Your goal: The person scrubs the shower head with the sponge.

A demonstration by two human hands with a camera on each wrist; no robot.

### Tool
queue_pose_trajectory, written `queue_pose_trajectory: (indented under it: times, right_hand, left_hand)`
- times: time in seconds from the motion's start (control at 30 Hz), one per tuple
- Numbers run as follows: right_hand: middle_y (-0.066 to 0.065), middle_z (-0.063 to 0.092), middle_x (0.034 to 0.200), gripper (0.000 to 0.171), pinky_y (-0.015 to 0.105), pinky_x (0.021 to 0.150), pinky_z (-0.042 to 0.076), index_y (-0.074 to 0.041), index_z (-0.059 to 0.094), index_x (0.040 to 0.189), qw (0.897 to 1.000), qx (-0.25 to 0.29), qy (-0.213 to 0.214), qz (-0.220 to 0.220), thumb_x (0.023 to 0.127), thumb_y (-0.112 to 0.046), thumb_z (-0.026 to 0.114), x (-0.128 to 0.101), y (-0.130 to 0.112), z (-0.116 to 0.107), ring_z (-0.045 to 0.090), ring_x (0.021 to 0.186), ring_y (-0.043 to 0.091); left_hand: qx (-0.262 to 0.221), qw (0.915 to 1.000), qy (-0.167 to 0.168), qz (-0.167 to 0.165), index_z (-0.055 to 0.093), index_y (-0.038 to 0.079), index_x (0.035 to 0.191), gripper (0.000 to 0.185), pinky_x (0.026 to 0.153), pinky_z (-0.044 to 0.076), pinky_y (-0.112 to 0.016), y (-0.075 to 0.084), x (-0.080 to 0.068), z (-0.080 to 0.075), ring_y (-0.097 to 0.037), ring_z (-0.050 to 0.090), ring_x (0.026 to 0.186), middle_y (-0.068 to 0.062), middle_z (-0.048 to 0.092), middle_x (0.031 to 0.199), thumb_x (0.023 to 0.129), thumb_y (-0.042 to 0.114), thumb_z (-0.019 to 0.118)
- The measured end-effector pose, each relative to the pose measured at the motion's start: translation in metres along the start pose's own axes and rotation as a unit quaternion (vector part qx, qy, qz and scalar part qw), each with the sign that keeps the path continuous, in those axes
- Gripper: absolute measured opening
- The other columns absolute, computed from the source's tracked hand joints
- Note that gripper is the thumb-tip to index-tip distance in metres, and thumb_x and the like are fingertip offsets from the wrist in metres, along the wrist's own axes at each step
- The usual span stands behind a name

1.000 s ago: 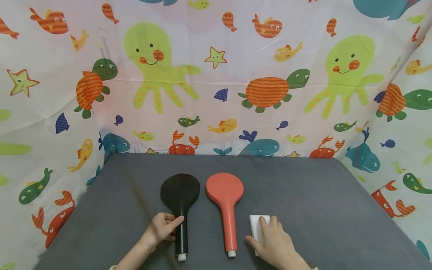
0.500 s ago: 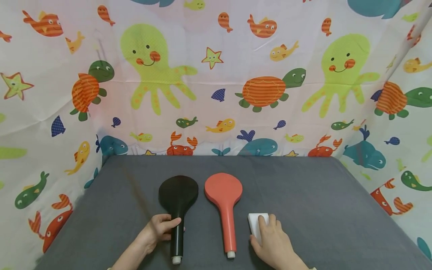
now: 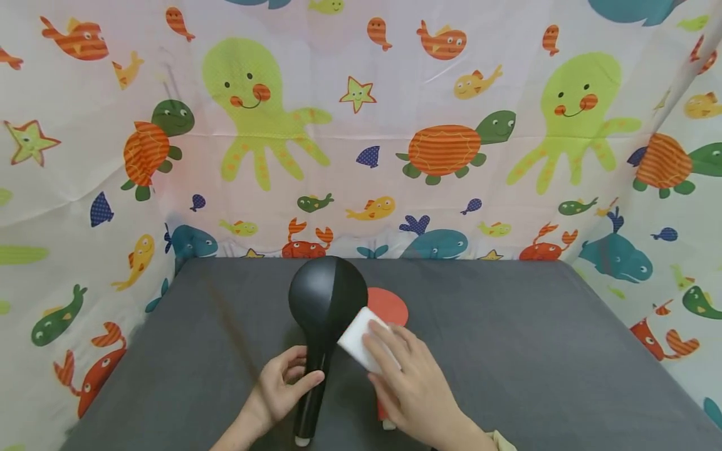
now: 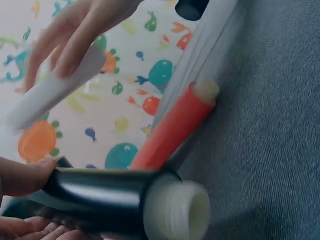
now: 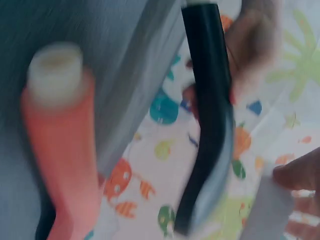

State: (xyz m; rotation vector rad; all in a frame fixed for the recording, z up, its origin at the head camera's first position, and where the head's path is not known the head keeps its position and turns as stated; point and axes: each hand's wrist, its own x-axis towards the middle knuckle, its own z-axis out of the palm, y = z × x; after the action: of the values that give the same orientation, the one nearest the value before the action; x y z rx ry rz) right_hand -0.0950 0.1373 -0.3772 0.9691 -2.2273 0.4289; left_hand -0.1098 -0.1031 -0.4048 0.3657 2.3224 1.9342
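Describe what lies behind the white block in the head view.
The coral paddle: part of its disc and its handle's end show. Between them, the white block and right grip cover it.

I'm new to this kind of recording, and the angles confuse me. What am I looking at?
No machine here: a person works bare-handed. The wide picture comes from a camera on the head, looking forward and down; the two tilted close-ups come from a camera on each wrist. On the gray surface lies a coral paddle-shaped piece, partly hidden in the head view. The left hand's grip is on the handle of a similar black piece; the right hand's grip is on a white block.
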Motion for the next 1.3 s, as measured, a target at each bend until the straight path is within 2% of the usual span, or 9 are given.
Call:
queue_pose_trajectory:
  times: [0.1, 0.2, 0.3, 0.5, 0.77, 0.87, 1.0, 1.13, 1.3]
  right_hand:
    - [0.009, 0.045, 0.138, 0.039, 0.045, 0.086, 0.043, -0.008, 0.051, 0.131, 0.997, 0.002, 0.014, -0.071, 0.1, -0.026, 0.036, 0.007, -0.011, 0.008, 0.045, 0.12, 0.033]
    - [0.007, 0.046, 0.138, 0.037, 0.045, 0.088, 0.042, -0.009, 0.055, 0.128, 0.992, -0.022, 0.029, -0.124, 0.101, -0.02, 0.032, 0.015, -0.017, 0.015, 0.043, 0.123, 0.035]
    - [0.007, 0.048, 0.137, 0.038, 0.045, 0.09, 0.041, -0.01, 0.056, 0.127, 0.987, -0.047, 0.047, -0.148, 0.101, -0.017, 0.03, 0.024, -0.016, 0.017, 0.043, 0.124, 0.035]
    - [0.009, 0.049, 0.135, 0.035, 0.048, 0.094, 0.038, -0.009, 0.055, 0.128, 0.99, -0.028, 0.094, -0.104, 0.099, -0.025, 0.044, 0.047, 0.004, 0.005, 0.042, 0.124, 0.035]
    - [0.014, 0.047, 0.136, 0.042, 0.055, 0.094, 0.036, -0.004, 0.054, 0.128, 0.985, 0.022, 0.168, 0.042, 0.098, -0.032, 0.046, 0.057, 0.034, -0.009, 0.04, 0.123, 0.039]
    - [0.015, 0.048, 0.135, 0.04, 0.055, 0.092, 0.036, -0.004, 0.054, 0.127, 0.986, 0.018, 0.163, 0.016, 0.098, -0.03, 0.045, 0.05, 0.026, -0.004, 0.04, 0.122, 0.04]
    - [0.014, 0.052, 0.131, 0.035, 0.051, 0.09, 0.037, -0.004, 0.057, 0.124, 0.987, 0.008, 0.143, -0.078, 0.099, -0.025, 0.044, 0.038, 0.005, 0.01, 0.044, 0.119, 0.04]
    - [0.012, 0.054, 0.129, 0.032, 0.046, 0.09, 0.037, -0.007, 0.061, 0.121, 0.981, 0.008, 0.115, -0.158, 0.099, -0.022, 0.043, 0.031, -0.011, 0.02, 0.046, 0.119, 0.037]
    - [0.012, 0.054, 0.129, 0.032, 0.044, 0.093, 0.036, -0.007, 0.06, 0.121, 0.98, 0.011, 0.12, -0.16, 0.099, -0.023, 0.044, 0.04, -0.009, 0.016, 0.045, 0.12, 0.035]
  left_hand:
    - [0.017, 0.9954, -0.012, 0.094, 0.057, -0.008, 0.109, 0.034, 0.076, 0.053, -0.026, 0.002, -0.004, 0.008, -0.016, 0.062, 0.092, -0.017, 0.063, 0.103, 0.083, 0.009, 0.069]
    - [0.014, 0.9828, -0.034, 0.181, 0.053, -0.01, 0.111, 0.034, 0.072, 0.054, -0.028, 0.002, -0.008, 0.014, -0.015, 0.063, 0.091, -0.022, 0.062, 0.103, 0.084, 0.004, 0.067]
    - [0.017, 0.9725, -0.05, 0.227, 0.049, -0.011, 0.114, 0.035, 0.069, 0.055, -0.029, 0.001, -0.011, 0.018, -0.021, 0.063, 0.091, -0.025, 0.059, 0.105, 0.085, 0.001, 0.065]
    - [0.054, 0.9697, -0.056, 0.232, 0.052, -0.004, 0.117, 0.034, 0.068, 0.055, -0.027, 0.003, -0.014, 0.023, -0.021, 0.063, 0.087, -0.016, 0.061, 0.102, 0.087, 0.005, 0.064]
    - [0.068, 0.9673, -0.042, 0.241, 0.056, 0.001, 0.114, 0.03, 0.063, 0.055, -0.027, 0.004, -0.015, 0.028, -0.017, 0.063, 0.084, -0.012, 0.061, 0.097, 0.086, 0.005, 0.065]
    - [0.068, 0.9683, -0.037, 0.237, 0.057, 0.0, 0.113, 0.03, 0.063, 0.055, -0.027, 0.005, -0.016, 0.029, -0.017, 0.064, 0.083, -0.012, 0.062, 0.096, 0.085, 0.006, 0.066]
    - [0.06, 0.9681, -0.028, 0.242, 0.056, -0.002, 0.112, 0.031, 0.063, 0.055, -0.025, 0.004, -0.015, 0.029, -0.017, 0.065, 0.083, -0.013, 0.062, 0.095, 0.084, 0.005, 0.067]
    - [0.087, 0.9569, -0.003, 0.277, 0.055, -0.005, 0.11, 0.035, 0.06, 0.054, -0.021, 0.0, -0.014, 0.028, -0.017, 0.065, 0.082, -0.014, 0.064, 0.095, 0.079, 0.001, 0.071]
    - [0.135, 0.95, 0.004, 0.282, 0.056, -0.001, 0.112, 0.036, 0.058, 0.052, -0.019, 0.0, -0.015, 0.028, -0.014, 0.063, 0.08, -0.009, 0.064, 0.094, 0.08, 0.006, 0.071]
